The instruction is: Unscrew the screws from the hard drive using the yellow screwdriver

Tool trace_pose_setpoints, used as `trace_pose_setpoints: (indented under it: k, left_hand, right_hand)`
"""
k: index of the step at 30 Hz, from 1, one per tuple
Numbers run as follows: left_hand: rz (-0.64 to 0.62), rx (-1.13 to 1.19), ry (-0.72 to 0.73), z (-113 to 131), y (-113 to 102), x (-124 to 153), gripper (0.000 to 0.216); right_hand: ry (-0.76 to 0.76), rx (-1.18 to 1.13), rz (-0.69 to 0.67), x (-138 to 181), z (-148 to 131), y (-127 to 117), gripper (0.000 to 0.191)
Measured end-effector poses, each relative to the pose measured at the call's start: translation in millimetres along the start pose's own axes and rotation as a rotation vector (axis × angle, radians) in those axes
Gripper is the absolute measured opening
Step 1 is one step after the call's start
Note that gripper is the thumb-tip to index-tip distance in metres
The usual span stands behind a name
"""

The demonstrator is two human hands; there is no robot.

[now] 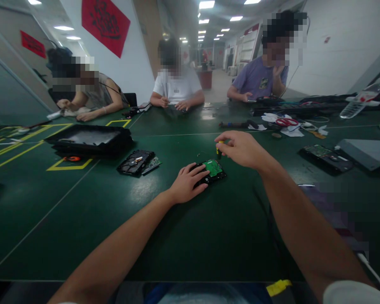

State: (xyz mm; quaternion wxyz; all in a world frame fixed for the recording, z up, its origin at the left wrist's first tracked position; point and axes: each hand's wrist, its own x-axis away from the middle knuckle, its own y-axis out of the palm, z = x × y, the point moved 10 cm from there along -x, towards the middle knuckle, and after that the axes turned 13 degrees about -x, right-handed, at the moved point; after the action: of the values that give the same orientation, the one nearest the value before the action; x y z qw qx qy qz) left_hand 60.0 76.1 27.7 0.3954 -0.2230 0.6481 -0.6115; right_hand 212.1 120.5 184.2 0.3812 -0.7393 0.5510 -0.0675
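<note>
Touching a drive (214,168) is the left hand (188,183) (black tray (122,139): contents unclear).

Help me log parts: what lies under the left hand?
A black drive with a green circuit board, its right side in view. The left hand hides its left part.

No text is legible. The red diamond-shaped paper (106,26) bears blurred black brush calligraphy; left of it, a smaller red sign (33,44) shows dark marks; lower right of it, a white T-shirt (181,83) carries a tiny chest print.
</note>
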Motion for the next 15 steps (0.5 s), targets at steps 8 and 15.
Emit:
trace_pose_setpoints:
  k: [8, 15]
  left_hand:
    - [-0.001, 0.004, -0.007, -0.8, 0.7, 0.1, 0.059]
    - [0.001, -0.003, 0.001, 0.5, -1.0, 0.5, 0.060]
  right_hand:
    - [-0.065, 0.121, 0.051, 0.9, -9.1, -7.3, 0.018]
    - [0.014, 0.104, 0.059, 1.8, -8.1, -7.8, 0.021]
